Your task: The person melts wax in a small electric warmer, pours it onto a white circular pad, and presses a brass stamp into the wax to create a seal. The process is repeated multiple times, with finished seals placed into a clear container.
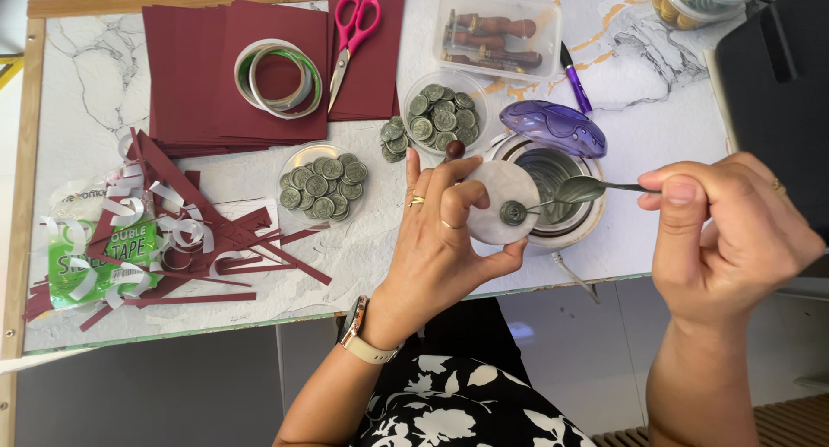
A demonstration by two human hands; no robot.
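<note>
My left hand holds a round white disc upright-tilted over the table edge, fingers curled around its rim. A small grey-green blob of wax sits on the disc. My right hand grips the thin handle of a small spoon, whose grey-green coated bowl hovers just right of the disc, with a thin strand running down to the blob. Behind the disc stands a round wax melting pot with a purple lid tilted at its back.
Two clear dishes of green wax seals sit left of the pot. Dark red card sheets, tape rolls, pink scissors, a box of stamp handles, a purple pen and red paper scraps cover the marble tabletop.
</note>
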